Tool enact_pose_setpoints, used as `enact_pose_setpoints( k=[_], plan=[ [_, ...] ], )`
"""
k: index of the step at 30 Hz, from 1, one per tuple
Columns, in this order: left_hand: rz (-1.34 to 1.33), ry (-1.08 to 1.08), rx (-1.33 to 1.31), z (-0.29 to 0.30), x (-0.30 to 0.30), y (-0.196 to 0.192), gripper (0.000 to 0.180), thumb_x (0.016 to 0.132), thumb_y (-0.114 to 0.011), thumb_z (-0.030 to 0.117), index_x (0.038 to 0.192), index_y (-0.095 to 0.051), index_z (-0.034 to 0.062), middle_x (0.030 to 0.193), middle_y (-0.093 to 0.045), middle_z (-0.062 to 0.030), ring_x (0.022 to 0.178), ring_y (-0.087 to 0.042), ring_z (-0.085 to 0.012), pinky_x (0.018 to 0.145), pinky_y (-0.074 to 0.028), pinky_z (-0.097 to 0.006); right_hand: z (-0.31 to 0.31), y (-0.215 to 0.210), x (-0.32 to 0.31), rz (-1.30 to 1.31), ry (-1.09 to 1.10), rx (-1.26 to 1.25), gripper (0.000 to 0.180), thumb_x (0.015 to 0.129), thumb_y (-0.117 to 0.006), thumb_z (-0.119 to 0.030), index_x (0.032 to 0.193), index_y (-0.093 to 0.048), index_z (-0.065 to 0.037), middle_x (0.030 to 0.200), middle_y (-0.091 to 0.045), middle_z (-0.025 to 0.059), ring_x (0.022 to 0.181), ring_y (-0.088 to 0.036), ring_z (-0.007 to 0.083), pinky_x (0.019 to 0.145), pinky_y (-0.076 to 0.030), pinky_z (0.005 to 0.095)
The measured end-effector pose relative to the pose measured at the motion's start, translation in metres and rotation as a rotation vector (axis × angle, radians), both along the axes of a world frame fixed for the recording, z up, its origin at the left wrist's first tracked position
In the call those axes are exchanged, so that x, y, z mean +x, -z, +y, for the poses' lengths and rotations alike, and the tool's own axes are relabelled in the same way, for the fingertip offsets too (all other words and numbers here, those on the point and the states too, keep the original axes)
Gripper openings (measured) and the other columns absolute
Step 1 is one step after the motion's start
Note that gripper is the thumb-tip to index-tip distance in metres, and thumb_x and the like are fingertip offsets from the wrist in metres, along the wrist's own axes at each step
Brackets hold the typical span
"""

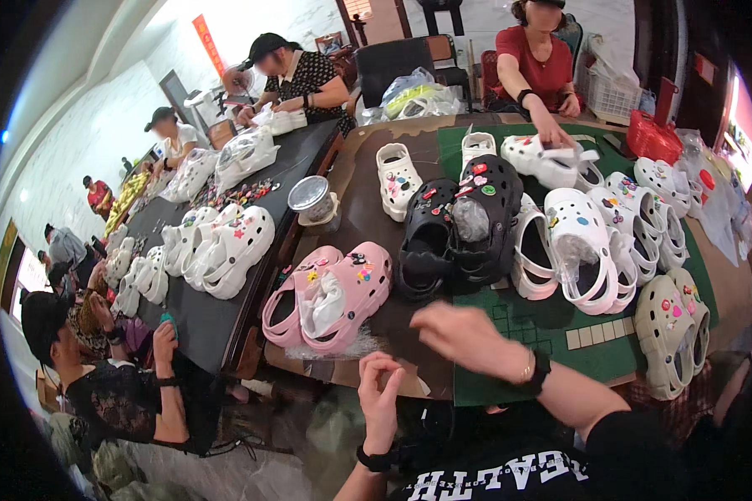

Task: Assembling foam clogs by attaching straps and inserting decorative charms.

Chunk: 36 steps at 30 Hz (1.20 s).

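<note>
Two black clogs stand side by side at the frame's centre, probably to keep them paired; the pink clogs sit left of centre, pale stuffing perhaps holding one's shape. Below, my right hand extends leftward, fingers bent; my left hand curls upward. Whether either pinches anything, I cannot tell

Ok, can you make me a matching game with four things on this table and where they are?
1. pink clogs
2. black clogs
3. beige clogs
4. round tub

A. by the near right corner of the green mat
B. just beyond the clogs closest to the left hand
C. lying closest to the left hand
D. in the middle, clear plastic stuffed inside one

Pairs: 1-C, 2-D, 3-A, 4-B
</note>
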<state>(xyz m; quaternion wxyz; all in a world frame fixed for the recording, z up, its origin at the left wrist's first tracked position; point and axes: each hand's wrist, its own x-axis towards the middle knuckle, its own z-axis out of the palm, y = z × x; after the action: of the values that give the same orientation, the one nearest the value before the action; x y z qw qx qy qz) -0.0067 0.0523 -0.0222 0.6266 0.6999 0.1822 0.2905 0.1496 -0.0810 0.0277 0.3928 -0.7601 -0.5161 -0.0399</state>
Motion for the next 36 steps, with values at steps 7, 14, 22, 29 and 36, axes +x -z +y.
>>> enact_pose_setpoints(
  k=[7,14,22,29,36],
  plan=[
    [-0.027,0.168,-0.114,-0.013,0.012,-0.026,0.011,0.085,-0.068,0.002,0.095,-0.063,0.0019,0.114,-0.055,-0.0079,0.100,-0.058,-0.0170,0.092,-0.045,-0.031,-0.014,0.030,-0.055,1.189,-0.283,0.003,0.022,0.099,-0.057,-0.019,0.113,-0.064,-0.003,0.076,-0.066,0.0053,0.068,-0.063,0.0082,0.059,-0.049,0.0241],
    [-0.004,-0.266,0.581,0.077,0.013,-0.048,0.023,0.089,-0.066,0.005,0.111,-0.062,0.0013,0.114,-0.061,-0.0097,0.109,-0.056,-0.0208,0.094,-0.045,-0.033,-0.055,0.045,-0.036,0.976,0.032,0.082,0.017,0.099,-0.057,-0.017,0.095,-0.064,-0.003,0.076,-0.063,0.0004,0.069,-0.059,0.0062,0.062,-0.048,0.0238],
    [0.500,-0.258,0.858,0.212,0.051,-0.021,0.056,0.080,-0.076,0.039,0.118,-0.063,-0.0005,0.121,-0.064,-0.0221,0.111,-0.059,-0.0397,0.094,-0.048,-0.047,-0.085,0.094,-0.025,0.728,0.360,0.122,0.012,0.096,-0.059,-0.010,0.091,-0.064,-0.001,0.071,-0.062,0.0045,0.062,-0.059,0.0103,0.057,-0.046,0.0265],
    [0.782,-0.189,0.929,0.230,0.088,-0.004,0.064,0.079,-0.073,0.051,0.117,-0.062,0.0012,0.106,-0.068,-0.0267,0.100,-0.065,-0.0425,0.085,-0.051,-0.051,-0.082,0.095,-0.021,0.583,0.324,0.039,0.012,0.093,-0.063,-0.013,0.094,-0.065,-0.001,0.078,-0.066,0.0125,0.066,-0.064,0.0224,0.062,-0.048,0.0322],
    [0.448,-0.228,0.813,0.247,0.061,0.004,0.050,0.081,-0.074,0.043,0.100,-0.066,-0.0018,0.094,-0.069,-0.0251,0.089,-0.066,-0.0404,0.077,-0.049,-0.047,-0.078,0.087,-0.026,0.567,0.298,0.071,0.013,0.094,-0.061,-0.013,0.094,-0.065,-0.001,0.079,-0.067,0.0136,0.067,-0.066,0.0244,0.062,-0.049,0.0338]
  ],
)
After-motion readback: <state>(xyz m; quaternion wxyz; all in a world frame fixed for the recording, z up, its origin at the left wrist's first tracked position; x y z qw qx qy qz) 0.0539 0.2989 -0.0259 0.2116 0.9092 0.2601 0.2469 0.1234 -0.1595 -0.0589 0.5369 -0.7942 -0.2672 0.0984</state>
